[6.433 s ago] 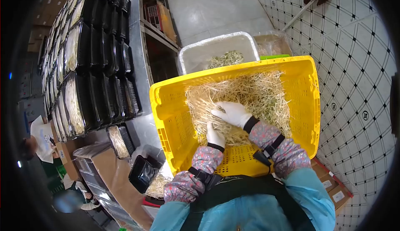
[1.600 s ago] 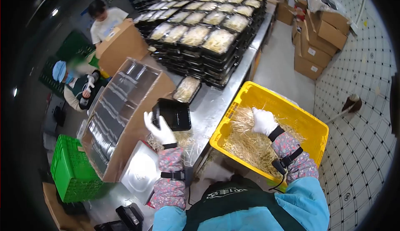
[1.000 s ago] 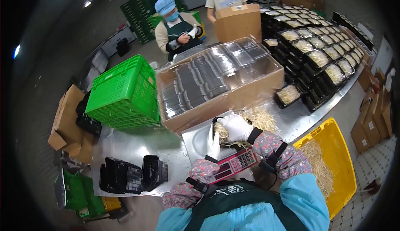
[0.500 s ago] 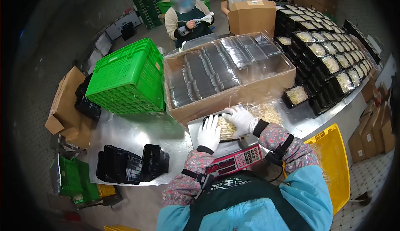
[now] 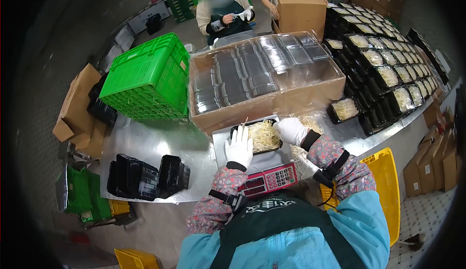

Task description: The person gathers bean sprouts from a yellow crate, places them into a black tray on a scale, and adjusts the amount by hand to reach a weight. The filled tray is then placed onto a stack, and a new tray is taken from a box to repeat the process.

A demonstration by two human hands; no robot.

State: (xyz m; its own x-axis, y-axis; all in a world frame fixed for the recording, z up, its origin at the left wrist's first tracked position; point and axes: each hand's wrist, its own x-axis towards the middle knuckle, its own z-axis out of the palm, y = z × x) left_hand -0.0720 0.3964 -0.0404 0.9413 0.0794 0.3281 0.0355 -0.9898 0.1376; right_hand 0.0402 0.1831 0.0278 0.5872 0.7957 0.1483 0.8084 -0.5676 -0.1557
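Note:
A black plastic tray heaped with pale bean sprouts rests on the scale's metal plate. My left hand, white-gloved, lies along the tray's left side with its fingers stretched out. At the right edge of the tray is my right hand, also gloved, its fingers curled together beside the sprouts; what they hold, if anything, is hidden. The scale's red keypad panel faces me, below the tray. Loose sprouts lie on the table to the right, partly behind my right hand.
Behind the scale stands a carton of clear lids. Green crates are stacked at left, above black empty trays. Filled trays are piled at right, near a yellow crate. Two people stand across the table.
My right hand has drawn back from over the sprouts to the tray's right edge, its fingers now curled. My left hand still lies at the left side. The view has shifted slightly.

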